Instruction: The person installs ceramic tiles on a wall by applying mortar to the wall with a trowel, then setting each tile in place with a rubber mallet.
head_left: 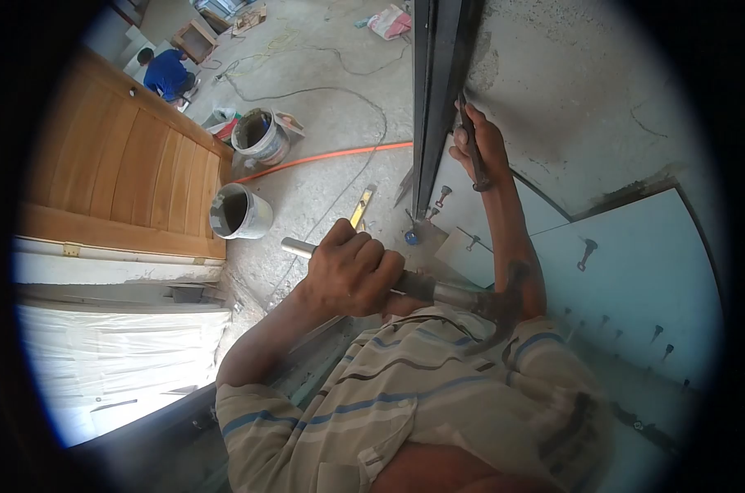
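Observation:
My left hand [352,271] is closed around the dark grip of a claw hammer [459,296]. The handle's bare metal end sticks out to the left, and the head lies to the right in front of my striped shirt, near my right forearm. Reaching forward, my right hand [483,144] grips a dark metal chisel [472,144]. Its blunt, flattened end points back towards me. The far end meets the foot of a dark metal frame post [434,90]; whether it touches is hard to make out.
Pale floor tiles [635,255] with several upright clips lie at right. A wooden door [126,156], two buckets [262,209] [266,152], a yellow spirit level [362,207] and an orange hose [331,154] are at left. Another person [169,76] crouches far back.

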The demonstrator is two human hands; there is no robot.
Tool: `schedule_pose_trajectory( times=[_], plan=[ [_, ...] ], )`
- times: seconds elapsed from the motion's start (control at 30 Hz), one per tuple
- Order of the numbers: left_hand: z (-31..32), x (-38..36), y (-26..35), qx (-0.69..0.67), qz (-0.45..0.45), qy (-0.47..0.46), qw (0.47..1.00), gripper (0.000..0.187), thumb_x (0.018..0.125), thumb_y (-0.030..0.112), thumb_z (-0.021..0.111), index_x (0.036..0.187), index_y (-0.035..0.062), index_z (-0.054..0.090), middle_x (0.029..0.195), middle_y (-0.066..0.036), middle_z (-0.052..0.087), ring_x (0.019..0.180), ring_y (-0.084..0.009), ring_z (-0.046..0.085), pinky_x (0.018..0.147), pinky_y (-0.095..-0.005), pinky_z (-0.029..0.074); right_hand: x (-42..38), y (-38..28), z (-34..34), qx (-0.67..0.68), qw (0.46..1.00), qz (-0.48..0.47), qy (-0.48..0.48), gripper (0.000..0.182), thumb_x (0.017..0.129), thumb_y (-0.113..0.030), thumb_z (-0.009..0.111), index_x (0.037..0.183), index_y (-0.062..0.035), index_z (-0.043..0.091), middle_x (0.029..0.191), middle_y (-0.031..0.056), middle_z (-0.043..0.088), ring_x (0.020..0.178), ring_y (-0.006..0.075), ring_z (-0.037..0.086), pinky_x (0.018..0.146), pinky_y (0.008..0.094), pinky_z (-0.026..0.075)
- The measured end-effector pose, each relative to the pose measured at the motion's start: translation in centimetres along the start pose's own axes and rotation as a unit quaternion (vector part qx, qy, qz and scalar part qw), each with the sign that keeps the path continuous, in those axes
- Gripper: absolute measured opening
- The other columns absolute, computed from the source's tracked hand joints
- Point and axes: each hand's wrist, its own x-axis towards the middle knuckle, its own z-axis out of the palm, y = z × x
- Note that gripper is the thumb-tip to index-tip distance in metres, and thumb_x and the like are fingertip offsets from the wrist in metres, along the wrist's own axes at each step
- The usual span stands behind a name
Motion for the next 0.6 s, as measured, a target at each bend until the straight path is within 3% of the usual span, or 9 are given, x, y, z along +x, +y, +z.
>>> schedule_pose_trajectory(
  times=[0.07, 0.1, 0.17, 0.37, 0.43, 0.5, 0.57, 0.6],
  plan=[
    [0.5, -0.2, -0.4, 0.003, -0.001, 0.008, 1.000, 0.058, 0.077, 0.061, 0.065, 0.059, 0.0116, 0.042, 0.051, 0.002, 0.032, 0.041, -0.0135, 0.035, 0.050, -0.0306, 0.027, 0.3, -0.3, 0.2, 0.004, 1.000, -0.007, 0.008, 0.025, 0.097, -0.032, 0.054, 0.108, -0.0107, 0.053, 0.050, -0.0038, 0.042, 0.039, 0.0068, 0.031, 0.042, 0.0246, 0.023],
    [0.8, -0.2, -0.5, 0.008, -0.002, 0.021, 1.000, 0.060, 0.078, 0.062, 0.064, 0.056, 0.0127, 0.040, 0.049, 0.002, 0.031, 0.040, -0.0135, 0.032, 0.049, -0.0309, 0.025, 0.5, -0.5, 0.3, 0.007, 1.000, -0.007, 0.010, 0.025, 0.097, -0.032, 0.054, 0.108, -0.0107, 0.053, 0.050, -0.0038, 0.042, 0.039, 0.0068, 0.031, 0.042, 0.0246, 0.023],
    [1.2, -0.1, -0.7, 0.008, -0.002, 0.023, 1.000, 0.060, 0.079, 0.062, 0.064, 0.056, 0.0126, 0.039, 0.049, 0.002, 0.030, 0.040, -0.0134, 0.032, 0.049, -0.0309, 0.025, 1.0, -0.9, 0.7, -0.011, 1.000, -0.003, 0.022, 0.019, 0.099, -0.027, 0.048, 0.092, -0.0098, 0.052, 0.051, -0.0023, 0.041, 0.040, 0.0069, 0.032, 0.041, 0.0250, 0.023],
    [0.5, 1.4, -0.6, -0.012, 0.036, 0.039, 0.999, 0.057, 0.083, 0.060, 0.060, 0.057, 0.0130, 0.038, 0.051, 0.002, 0.028, 0.040, -0.0139, 0.032, 0.049, -0.0312, 0.026, 1.1, -1.6, 1.1, -0.001, 1.000, 0.004, 0.016, 0.019, 0.098, -0.026, 0.049, 0.089, -0.0097, 0.050, 0.052, -0.0013, 0.042, 0.041, 0.0070, 0.035, 0.041, 0.0254, 0.023],
    [2.1, 0.7, -2.4, 0.009, 0.097, 0.058, 0.994, 0.056, 0.083, 0.059, 0.059, 0.059, 0.0130, 0.039, 0.051, 0.002, 0.028, 0.040, -0.0143, 0.032, 0.048, -0.0321, 0.028, 1.3, -1.5, 1.0, 0.006, 1.000, 0.006, 0.020, 0.018, 0.098, -0.026, 0.049, 0.090, -0.0096, 0.050, 0.052, -0.0009, 0.043, 0.041, 0.0072, 0.035, 0.041, 0.0252, 0.024],
    [4.2, 1.2, -4.4, 0.039, -0.005, 0.060, 0.997, 0.052, 0.072, 0.056, 0.072, 0.062, 0.0137, 0.045, 0.050, 0.003, 0.034, 0.041, -0.0159, 0.038, 0.047, -0.0322, 0.031, 1.3, -1.5, 1.0, 0.012, 1.000, 0.006, 0.022, 0.018, 0.098, -0.025, 0.049, 0.090, -0.0095, 0.050, 0.053, -0.0005, 0.043, 0.041, 0.0074, 0.036, 0.042, 0.0250, 0.024],
    [4.5, 0.6, -4.4, 0.075, -0.076, 0.005, 0.994, 0.052, 0.065, 0.056, 0.077, 0.063, 0.0138, 0.047, 0.051, 0.003, 0.038, 0.042, -0.0164, 0.041, 0.048, -0.0319, 0.032, 1.4, -1.8, 0.9, 0.007, 1.000, 0.020, 0.012, 0.018, 0.099, -0.025, 0.048, 0.091, -0.0095, 0.048, 0.054, 0.0004, 0.045, 0.041, 0.0086, 0.036, 0.042, 0.0245, 0.025],
    [4.1, 0.6, -4.1, 0.051, -0.044, 0.021, 0.997, 0.052, 0.067, 0.056, 0.075, 0.062, 0.0139, 0.046, 0.051, 0.003, 0.038, 0.042, -0.0160, 0.040, 0.048, -0.0319, 0.032, 1.5, -2.2, 1.2, 0.008, 1.000, 0.011, 0.010, 0.018, 0.099, -0.025, 0.048, 0.091, -0.0095, 0.048, 0.054, 0.0004, 0.045, 0.041, 0.0086, 0.036, 0.042, 0.0245, 0.025]
  ],
)
